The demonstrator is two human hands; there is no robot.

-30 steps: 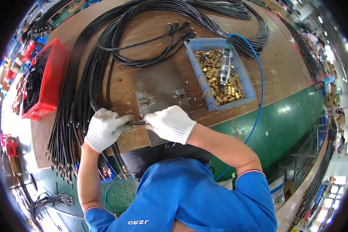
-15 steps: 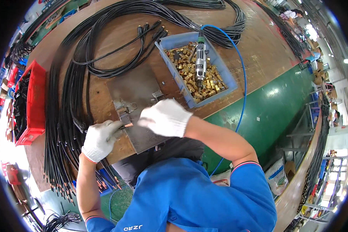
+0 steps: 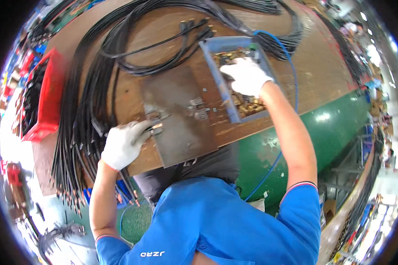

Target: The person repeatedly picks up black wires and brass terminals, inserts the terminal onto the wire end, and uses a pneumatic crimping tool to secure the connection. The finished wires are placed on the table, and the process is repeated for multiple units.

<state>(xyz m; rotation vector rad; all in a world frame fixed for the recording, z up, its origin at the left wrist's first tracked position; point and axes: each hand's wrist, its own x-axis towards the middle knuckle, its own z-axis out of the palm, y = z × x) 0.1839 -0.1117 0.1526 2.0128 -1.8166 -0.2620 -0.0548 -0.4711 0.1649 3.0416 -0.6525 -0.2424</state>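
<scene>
My left hand (image 3: 124,143), in a white glove, pinches the end of a black hose (image 3: 102,132) with a brass tip against the left edge of a dark metal plate (image 3: 177,119) on the wooden bench. My right hand (image 3: 246,76), also gloved, reaches into a blue tray (image 3: 216,73) of brass fittings (image 3: 248,105) and rests on top of them. Whether its fingers hold a fitting is hidden by the glove. A small metal fixture (image 3: 197,108) sits on the plate between the two hands.
A thick bundle of black hoses (image 3: 84,106) loops over the wooden bench (image 3: 323,66) and hangs off its near-left edge. A red crate (image 3: 44,97) stands at the left. A blue air line (image 3: 292,88) runs past the tray and down the green bench front (image 3: 331,128).
My right hand has left the hose end near my left hand and moved up and right into the blue tray. My left hand stays at the plate's edge with the hose.
</scene>
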